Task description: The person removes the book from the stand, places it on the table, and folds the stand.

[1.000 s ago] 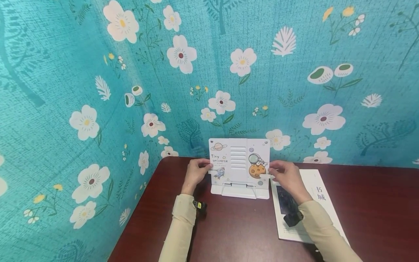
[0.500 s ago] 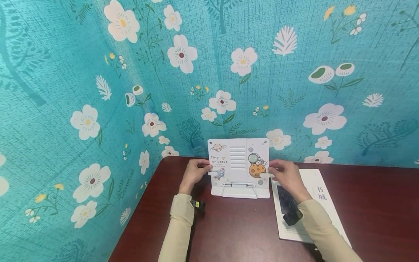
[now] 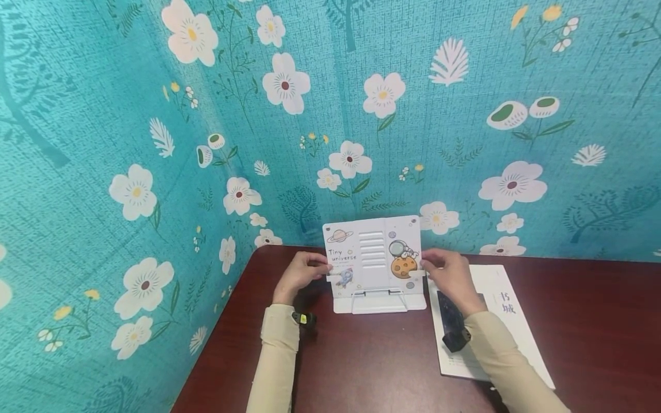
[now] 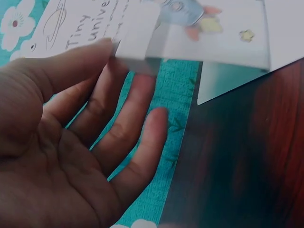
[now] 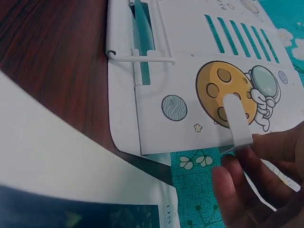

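Note:
A white book stand (image 3: 373,269) printed "Tiny universe", with a rocket and an astronaut on an orange planet, stands propped up on the table. Its wire ledge (image 3: 379,301) juts out at the front of the base. My left hand (image 3: 301,272) pinches the stand's left edge, thumb in front and fingers behind, right by the left page clip (image 4: 137,31). On the opposite side my right hand (image 3: 451,275) pinches the right edge beside the right page clip (image 5: 237,121), which lies over the planet picture. The stand hides some of the fingertips behind it.
A white book (image 3: 496,321) with a dark cover picture lies flat under my right forearm, close to the stand's right side. Behind the dark red table (image 3: 361,361) hangs a teal flowered cloth (image 3: 310,115).
The stand's upper panel has shifted slightly left and tilted, its left side now a little lower than its right. Both hands have kept hold of its edges and moved slightly left.

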The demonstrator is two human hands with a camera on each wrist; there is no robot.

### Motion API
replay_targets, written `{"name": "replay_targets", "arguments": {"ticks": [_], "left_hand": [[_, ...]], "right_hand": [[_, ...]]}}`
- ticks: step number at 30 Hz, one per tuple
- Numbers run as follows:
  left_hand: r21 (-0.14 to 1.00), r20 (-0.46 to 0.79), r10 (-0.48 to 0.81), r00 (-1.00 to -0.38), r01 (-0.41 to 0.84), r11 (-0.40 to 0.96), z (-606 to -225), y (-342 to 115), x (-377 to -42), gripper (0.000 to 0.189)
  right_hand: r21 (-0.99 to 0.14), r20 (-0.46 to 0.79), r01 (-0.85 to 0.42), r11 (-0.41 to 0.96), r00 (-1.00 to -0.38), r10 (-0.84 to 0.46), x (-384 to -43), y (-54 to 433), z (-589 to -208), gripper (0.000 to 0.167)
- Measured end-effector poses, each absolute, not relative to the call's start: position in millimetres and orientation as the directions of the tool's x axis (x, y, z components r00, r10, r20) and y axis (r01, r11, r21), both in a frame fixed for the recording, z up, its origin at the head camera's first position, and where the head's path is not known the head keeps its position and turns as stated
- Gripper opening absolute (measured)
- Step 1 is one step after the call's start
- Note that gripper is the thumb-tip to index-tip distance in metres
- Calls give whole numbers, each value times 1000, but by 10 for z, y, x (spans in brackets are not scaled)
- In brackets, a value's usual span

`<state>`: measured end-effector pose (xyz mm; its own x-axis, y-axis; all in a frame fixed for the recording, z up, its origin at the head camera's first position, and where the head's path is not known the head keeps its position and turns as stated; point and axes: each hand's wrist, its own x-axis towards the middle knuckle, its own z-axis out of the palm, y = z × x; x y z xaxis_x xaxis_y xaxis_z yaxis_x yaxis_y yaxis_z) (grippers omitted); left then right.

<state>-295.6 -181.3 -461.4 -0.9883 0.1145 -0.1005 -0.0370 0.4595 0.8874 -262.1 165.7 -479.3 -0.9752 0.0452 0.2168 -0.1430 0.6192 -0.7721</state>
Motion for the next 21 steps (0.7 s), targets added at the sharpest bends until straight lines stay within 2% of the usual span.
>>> {"name": "replay_targets", "arguments": {"ticks": [10, 21], "left_hand": [[866, -144, 162, -976, -46, 498, -4578, -1886, -2956, 14], [855, -134, 215, -967, -3, 518, -4556, -1972, -2923, 13]], "right_hand": [[-734, 321, -174, 657, -941, 109, -2639, 1591, -4807, 13], [-691, 352, -198, 695, -932, 84, -2561, 1471, -4766, 18]]}}
